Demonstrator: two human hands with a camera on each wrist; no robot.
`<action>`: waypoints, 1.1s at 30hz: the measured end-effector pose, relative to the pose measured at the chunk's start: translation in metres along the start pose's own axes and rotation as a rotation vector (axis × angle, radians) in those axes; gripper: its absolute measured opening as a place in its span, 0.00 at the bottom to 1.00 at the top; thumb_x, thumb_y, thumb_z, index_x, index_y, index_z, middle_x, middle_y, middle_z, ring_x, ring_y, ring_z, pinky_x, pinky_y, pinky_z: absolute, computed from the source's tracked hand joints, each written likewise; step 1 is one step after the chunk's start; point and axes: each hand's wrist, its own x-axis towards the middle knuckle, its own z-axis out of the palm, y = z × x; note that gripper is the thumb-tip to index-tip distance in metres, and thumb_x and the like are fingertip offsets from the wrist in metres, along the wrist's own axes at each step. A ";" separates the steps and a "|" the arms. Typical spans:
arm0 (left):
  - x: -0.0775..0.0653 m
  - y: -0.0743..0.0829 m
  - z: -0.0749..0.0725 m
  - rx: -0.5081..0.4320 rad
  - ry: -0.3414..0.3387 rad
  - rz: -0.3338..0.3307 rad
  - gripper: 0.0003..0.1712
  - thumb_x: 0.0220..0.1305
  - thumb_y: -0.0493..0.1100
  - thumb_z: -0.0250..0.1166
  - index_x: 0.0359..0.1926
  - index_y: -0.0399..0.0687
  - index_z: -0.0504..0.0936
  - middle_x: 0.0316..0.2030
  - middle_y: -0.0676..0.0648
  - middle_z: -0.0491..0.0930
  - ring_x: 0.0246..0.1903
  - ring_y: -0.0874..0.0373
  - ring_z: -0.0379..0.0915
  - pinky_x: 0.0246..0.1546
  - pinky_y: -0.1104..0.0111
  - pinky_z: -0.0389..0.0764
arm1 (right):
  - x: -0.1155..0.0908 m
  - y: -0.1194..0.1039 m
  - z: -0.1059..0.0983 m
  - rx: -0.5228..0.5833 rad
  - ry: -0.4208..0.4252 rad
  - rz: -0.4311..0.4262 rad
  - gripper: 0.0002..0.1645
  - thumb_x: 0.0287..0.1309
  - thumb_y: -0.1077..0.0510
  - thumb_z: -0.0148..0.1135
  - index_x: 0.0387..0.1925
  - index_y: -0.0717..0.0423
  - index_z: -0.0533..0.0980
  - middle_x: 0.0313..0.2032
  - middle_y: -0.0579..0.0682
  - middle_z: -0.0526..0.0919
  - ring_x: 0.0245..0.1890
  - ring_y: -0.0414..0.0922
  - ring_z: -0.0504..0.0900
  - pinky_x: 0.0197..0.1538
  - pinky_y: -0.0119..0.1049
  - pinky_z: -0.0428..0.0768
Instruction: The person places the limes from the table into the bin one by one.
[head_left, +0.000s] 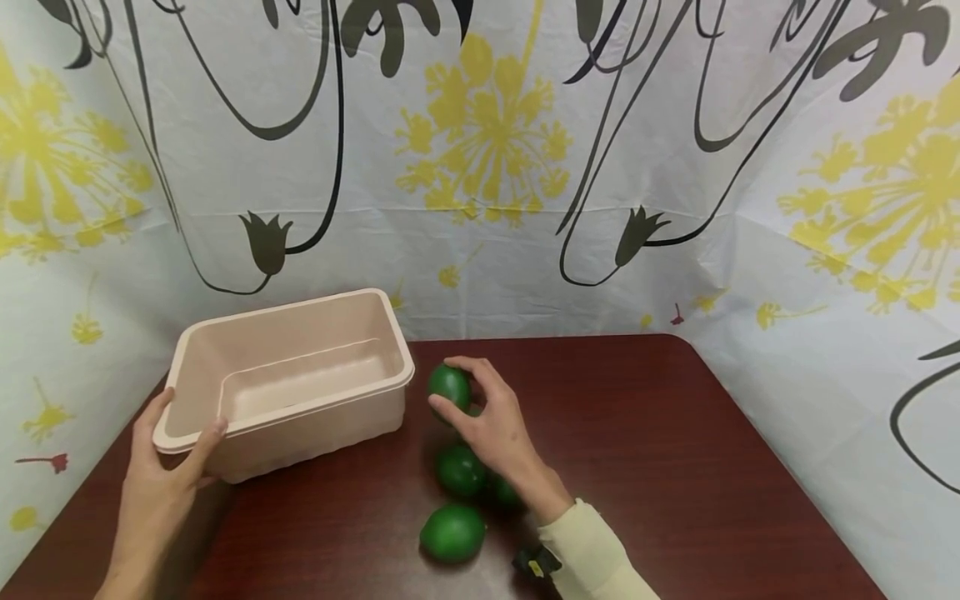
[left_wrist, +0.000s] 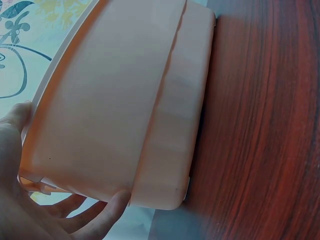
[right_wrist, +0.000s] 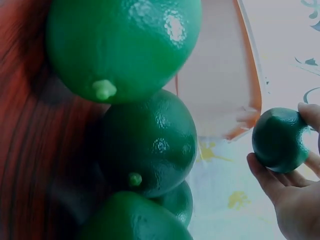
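A beige plastic bin [head_left: 322, 433] stands at the left of the table, its inside bare. My left hand [head_left: 160, 492] grips its near left corner, thumb over the rim; the left wrist view shows fingers [left_wrist: 102, 220] bent under the bin's end. To the right of the bin, my right hand [head_left: 498, 425] pinches a green lime [head_left: 448, 383] between thumb and fingers, held above the table. The right wrist view also shows this lime [right_wrist: 279, 140]. Several more limes lie below and nearer, among them a front lime [head_left: 453, 533] and a middle lime [head_left: 460, 471]; my right hand partly hides others.
The dark red-brown table [head_left: 660, 467] extends to the right of the limes. A white cloth [head_left: 480, 267] with yellow and grey plant prints hangs behind and at both sides. A small black device [head_left: 536, 560] sits at my right wrist, by the pale sleeve [head_left: 592, 550].
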 end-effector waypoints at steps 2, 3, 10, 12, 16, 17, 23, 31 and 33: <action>0.000 0.000 0.000 0.001 -0.001 0.000 0.50 0.70 0.60 0.66 0.80 0.88 0.42 0.83 0.40 0.47 0.45 0.73 0.64 0.25 0.78 0.82 | 0.000 -0.001 0.002 0.007 0.010 0.000 0.29 0.61 0.54 0.76 0.63 0.42 0.77 0.54 0.47 0.80 0.47 0.43 0.84 0.49 0.40 0.89; 0.000 -0.001 0.000 0.000 -0.002 0.000 0.50 0.70 0.60 0.66 0.80 0.88 0.42 0.83 0.40 0.47 0.46 0.73 0.65 0.25 0.78 0.82 | 0.000 -0.001 0.003 0.009 0.017 -0.001 0.29 0.61 0.55 0.76 0.63 0.42 0.77 0.54 0.46 0.80 0.47 0.43 0.84 0.48 0.40 0.89; 0.000 -0.001 0.000 -0.007 0.003 0.002 0.50 0.71 0.59 0.66 0.80 0.88 0.43 0.83 0.39 0.48 0.45 0.74 0.65 0.25 0.78 0.82 | 0.004 -0.005 0.012 0.021 0.040 -0.036 0.30 0.61 0.54 0.76 0.63 0.41 0.77 0.56 0.46 0.79 0.46 0.43 0.83 0.48 0.38 0.89; 0.000 -0.001 0.000 -0.008 0.003 0.006 0.50 0.71 0.59 0.66 0.80 0.88 0.43 0.82 0.38 0.49 0.43 0.76 0.64 0.25 0.78 0.82 | 0.005 -0.006 0.014 0.017 0.036 -0.043 0.30 0.61 0.53 0.77 0.63 0.41 0.77 0.56 0.46 0.79 0.45 0.43 0.82 0.48 0.39 0.88; 0.000 0.000 0.001 -0.013 0.001 0.011 0.50 0.71 0.59 0.67 0.80 0.87 0.43 0.81 0.37 0.50 0.42 0.77 0.64 0.25 0.78 0.82 | 0.005 -0.008 0.018 0.018 0.031 -0.042 0.30 0.60 0.54 0.77 0.62 0.42 0.77 0.55 0.45 0.80 0.45 0.42 0.82 0.49 0.40 0.88; 0.000 0.000 0.001 -0.014 0.000 0.013 0.50 0.71 0.59 0.67 0.80 0.87 0.43 0.81 0.36 0.50 0.42 0.77 0.64 0.25 0.78 0.82 | 0.005 -0.009 0.018 0.020 0.031 -0.041 0.30 0.60 0.54 0.77 0.63 0.42 0.77 0.55 0.45 0.80 0.45 0.42 0.82 0.49 0.40 0.88; 0.001 0.001 0.001 -0.004 -0.005 -0.002 0.50 0.70 0.60 0.66 0.80 0.88 0.42 0.82 0.37 0.49 0.47 0.69 0.66 0.25 0.79 0.82 | 0.004 -0.012 0.022 0.043 0.024 -0.040 0.30 0.61 0.54 0.76 0.63 0.42 0.77 0.55 0.45 0.79 0.46 0.42 0.83 0.49 0.39 0.88; 0.000 0.000 0.001 0.004 0.007 -0.009 0.50 0.70 0.60 0.66 0.79 0.89 0.42 0.83 0.41 0.47 0.50 0.64 0.67 0.25 0.79 0.82 | 0.004 -0.017 0.028 0.053 0.016 -0.084 0.30 0.61 0.54 0.76 0.63 0.46 0.77 0.54 0.47 0.80 0.46 0.42 0.83 0.48 0.33 0.87; -0.001 0.000 0.001 0.006 0.006 -0.006 0.50 0.70 0.60 0.66 0.79 0.89 0.42 0.83 0.40 0.48 0.50 0.64 0.66 0.25 0.79 0.82 | 0.005 -0.019 0.029 0.056 0.015 -0.096 0.30 0.61 0.54 0.76 0.63 0.46 0.77 0.55 0.47 0.80 0.46 0.42 0.83 0.49 0.32 0.87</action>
